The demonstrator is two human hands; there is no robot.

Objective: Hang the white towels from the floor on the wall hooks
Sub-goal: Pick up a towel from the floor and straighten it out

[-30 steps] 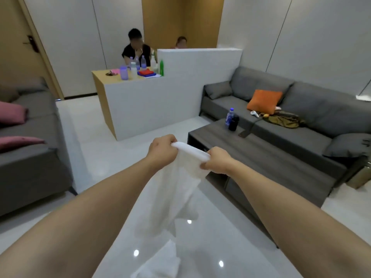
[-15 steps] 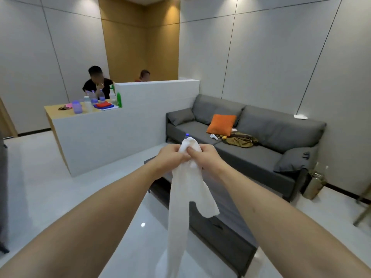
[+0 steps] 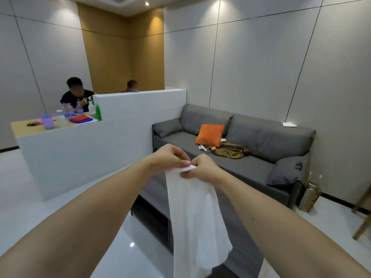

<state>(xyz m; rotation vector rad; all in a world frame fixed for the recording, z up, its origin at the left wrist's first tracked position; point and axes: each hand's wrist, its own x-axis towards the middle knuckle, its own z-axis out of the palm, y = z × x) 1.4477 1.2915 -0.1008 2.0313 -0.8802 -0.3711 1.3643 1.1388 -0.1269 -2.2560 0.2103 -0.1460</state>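
A white towel (image 3: 194, 217) hangs straight down in front of me, its lower end running out of the bottom of the view. My left hand (image 3: 170, 157) and my right hand (image 3: 202, 167) are held close together at chest height. Both pinch the towel's top edge with curled fingers, knuckles nearly touching. No wall hooks are in view.
A grey sofa (image 3: 261, 157) with an orange cushion (image 3: 209, 135) stands against the right wall. A dark low table (image 3: 152, 213) sits behind the towel. A white counter (image 3: 90, 153) is at the left, with two people seated behind it. Wooden legs (image 3: 363, 217) show at the right edge.
The view has risen and swung right, from the floor and table toward the wall. My hands came together on the towel's top edge, and the towel now hangs lifted off the floor.
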